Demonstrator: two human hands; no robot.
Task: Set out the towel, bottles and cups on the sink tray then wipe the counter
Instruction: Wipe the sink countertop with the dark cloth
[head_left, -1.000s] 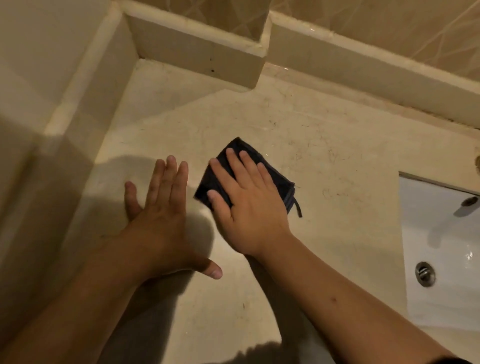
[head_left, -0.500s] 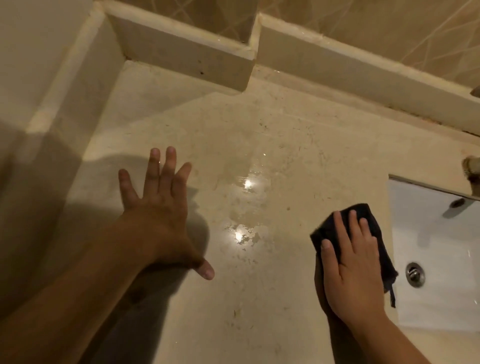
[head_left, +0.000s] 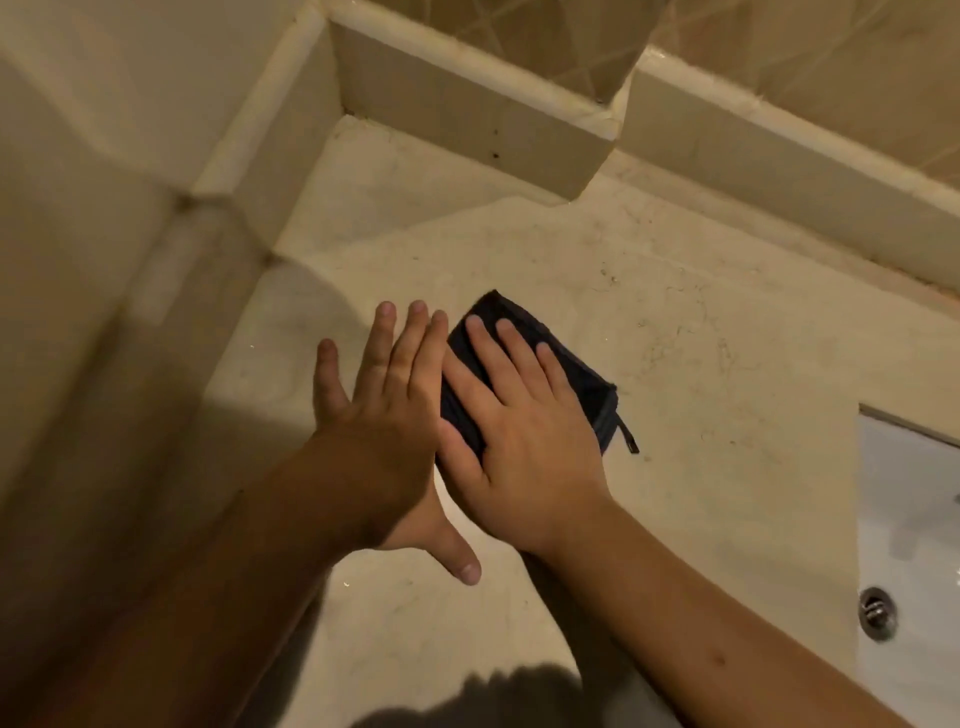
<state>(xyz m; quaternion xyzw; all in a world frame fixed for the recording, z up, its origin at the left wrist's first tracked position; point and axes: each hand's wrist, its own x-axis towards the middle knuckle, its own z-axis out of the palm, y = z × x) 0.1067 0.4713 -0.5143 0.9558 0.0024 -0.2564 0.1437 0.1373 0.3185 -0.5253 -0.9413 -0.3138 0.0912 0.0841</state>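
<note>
Beige stone forms the counter (head_left: 701, 364), which runs from a stepped ledge (head_left: 467, 119) along the rear wall to a white sink (head_left: 914, 519) set in at the right edge. A metal drain (head_left: 877, 613) shows in the basin floor. Fine scratches and marks cover the counter surface.

A dark folded cloth (head_left: 587, 384) lies flat on the counter, left of the sink and well apart from it. A short tag or loop hangs from the cloth's right corner.

Right hand (head_left: 524, 441): palm down on the cloth, fingers straight and together, pressing it against the counter. The hand covers most of the cloth; only the far and right edges show. The fingers do not curl round it.

Left hand (head_left: 384, 415): flat on the counter just beside the cloth, fingers extended and slightly spread, thumb pointing toward the near edge. It holds nothing. Its index finger lies against the left edge of the cloth and of the right hand.

Both forearms enter from the bottom of the view. Shadow covers the left side of the counter and the adjoining side wall (head_left: 104, 208).
</note>
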